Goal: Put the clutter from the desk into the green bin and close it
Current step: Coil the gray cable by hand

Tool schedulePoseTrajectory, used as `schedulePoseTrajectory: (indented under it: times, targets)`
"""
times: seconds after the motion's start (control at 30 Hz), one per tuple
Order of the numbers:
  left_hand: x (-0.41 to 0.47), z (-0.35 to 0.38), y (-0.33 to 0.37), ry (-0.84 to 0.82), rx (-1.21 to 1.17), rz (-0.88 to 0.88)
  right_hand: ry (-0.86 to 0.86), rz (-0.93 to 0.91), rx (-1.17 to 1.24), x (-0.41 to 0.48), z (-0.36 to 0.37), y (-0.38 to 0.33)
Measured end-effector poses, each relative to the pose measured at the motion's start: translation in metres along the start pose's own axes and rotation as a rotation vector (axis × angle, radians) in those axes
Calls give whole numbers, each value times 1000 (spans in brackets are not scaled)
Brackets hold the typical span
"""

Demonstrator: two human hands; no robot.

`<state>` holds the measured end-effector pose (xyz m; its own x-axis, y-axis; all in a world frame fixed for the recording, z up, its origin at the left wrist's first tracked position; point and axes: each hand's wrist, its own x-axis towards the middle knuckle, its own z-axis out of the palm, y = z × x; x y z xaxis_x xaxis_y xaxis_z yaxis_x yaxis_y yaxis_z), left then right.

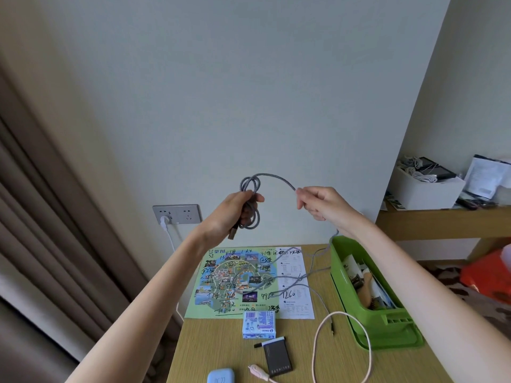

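Two hands are raised above the worktop (210, 341), and the grey cable (273, 176) is being wound into a bundle between them. Several loops are gathered in the left hand (235, 208), whose grip is clamped round them with curled fingers, presumably so that the coil cannot spring apart. The free run is pinched in the grip of the right hand (320, 201), held out at 3 o'clock of the coil, likely to feed the next loop. Much of the cable is not yet gathered: its tail hangs down and lies in loose curves across the printed map (249, 280) at mid-worktop. The green bin (356, 322) is set at 3 o'clock on the worktop, open-topped, with a wooden brush (367, 283) and papers (352, 262) already inside. A pale cable (318, 341) is looped just beside the bin at 5 o'clock and could be snagged by the trailing tail. A tissue packet (258, 323), a dark flat pack (276, 357) and a blue case (221, 377) are ranged toward 6 o'clock, not yet binned.
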<state>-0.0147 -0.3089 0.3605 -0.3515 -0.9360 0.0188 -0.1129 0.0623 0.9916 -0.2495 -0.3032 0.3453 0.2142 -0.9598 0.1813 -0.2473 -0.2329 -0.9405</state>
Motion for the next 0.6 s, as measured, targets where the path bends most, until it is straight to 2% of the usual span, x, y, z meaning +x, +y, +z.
schedulePoseTrajectory:
  times: [0.27,0.43,0.6]
  targets:
    - [5,24,7,63,-81,62,-82,109,43,-1,31,-9]
    - [4,35,11,36,26,106,-118,130,38,-1,39,-9]
    - [6,36,10,48,60,61,-182,165,-16,-3,35,-9]
